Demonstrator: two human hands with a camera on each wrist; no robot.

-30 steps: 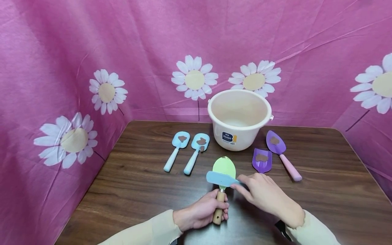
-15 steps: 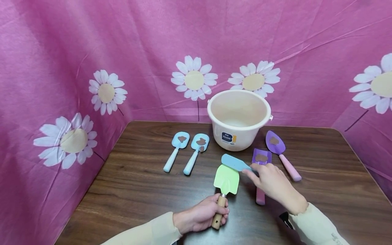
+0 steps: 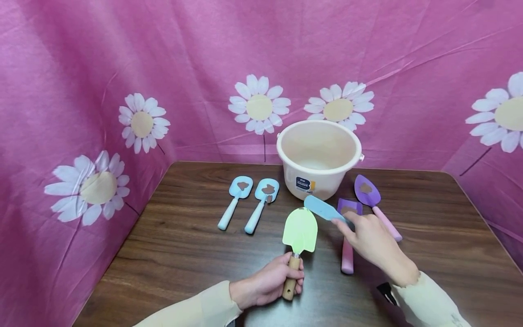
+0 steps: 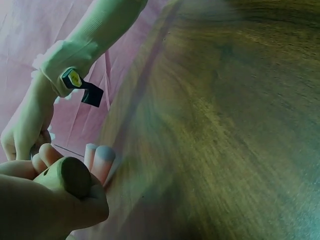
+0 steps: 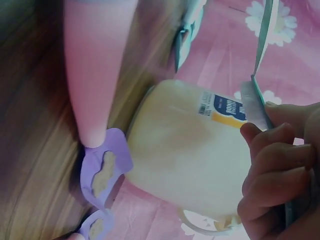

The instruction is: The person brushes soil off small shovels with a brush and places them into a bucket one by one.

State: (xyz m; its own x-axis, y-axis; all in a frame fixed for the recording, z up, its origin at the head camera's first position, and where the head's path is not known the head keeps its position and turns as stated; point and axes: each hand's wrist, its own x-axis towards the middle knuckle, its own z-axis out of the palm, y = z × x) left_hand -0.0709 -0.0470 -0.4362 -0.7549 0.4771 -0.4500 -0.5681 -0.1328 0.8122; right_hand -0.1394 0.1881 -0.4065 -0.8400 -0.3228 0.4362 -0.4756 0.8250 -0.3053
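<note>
In the head view my left hand (image 3: 267, 280) grips the wooden handle (image 3: 292, 277) of a light-green garden trowel (image 3: 300, 229), its blade pointing away from me. The handle's round end (image 4: 75, 177) shows in the left wrist view. A flat light-blue spatula (image 3: 322, 207) is pinched in my right hand (image 3: 377, 247). Its blade reaches left, just above the trowel tip, in front of the bucket. The right wrist view sees this blade (image 5: 265, 37) nearly edge-on, with my curled fingers (image 5: 277, 167) around its handle. A tiny dark mark sits at the trowel's tip.
A cream bucket (image 3: 316, 170) stands at the back. Left of it lie two blue trowels (image 3: 241, 186) (image 3: 267, 188) with brown patches. To the right are a purple trowel (image 3: 367, 190) and a purple scoop (image 3: 349, 206) with pink handles, both brown-patched; my right hand partly covers the scoop.
The blue spatula has moved from across the green blade, up over its tip and off toward the bucket. The trowel tilted, then came back; both hands keep their grip.
</note>
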